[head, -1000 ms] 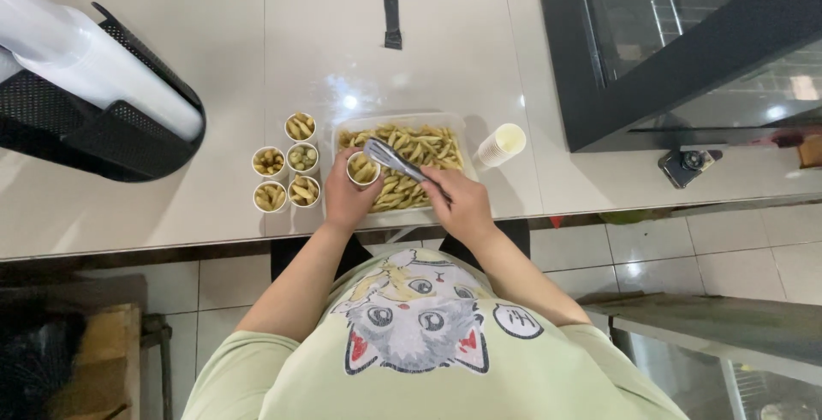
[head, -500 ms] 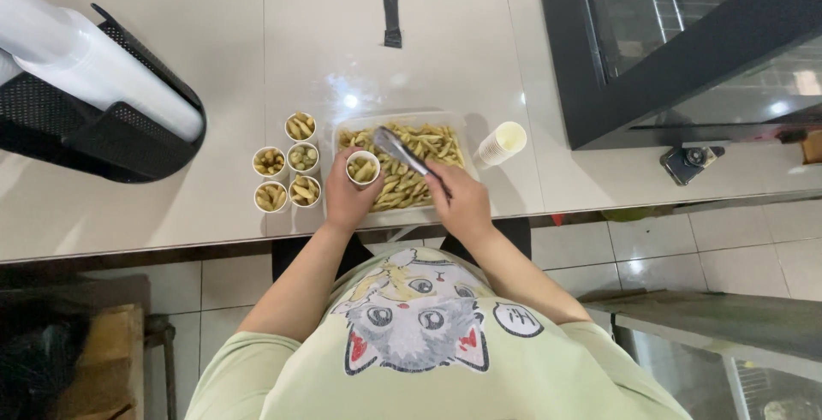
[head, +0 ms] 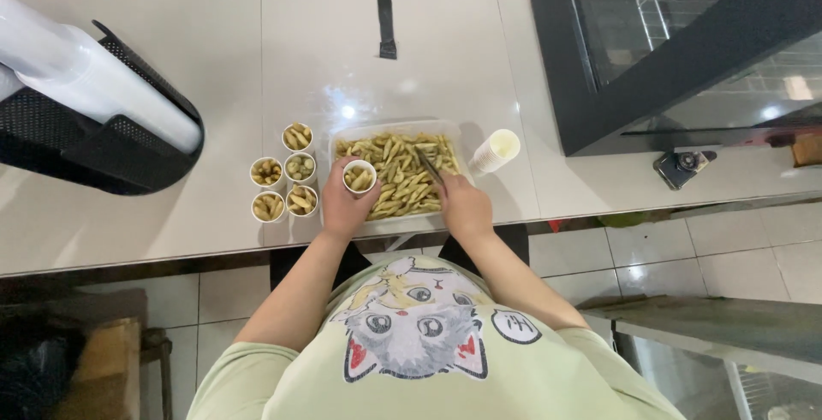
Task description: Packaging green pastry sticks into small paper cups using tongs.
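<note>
Her left hand [head: 342, 206] wraps a small paper cup [head: 359, 177] at the tray [head: 396, 127] edge, so the right hand [head: 465, 208], gripping metal tongs [head: 430, 166], reaches the fries [head: 402, 180] easily.

Open counter [head: 445, 69] beyond tray [head: 398, 127], filled cups [head: 282, 182] crowding left, cup stack [head: 497, 149] right

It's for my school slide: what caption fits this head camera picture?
Left hand holds a small cup of fries over a tray while right hand works tongs.
</note>
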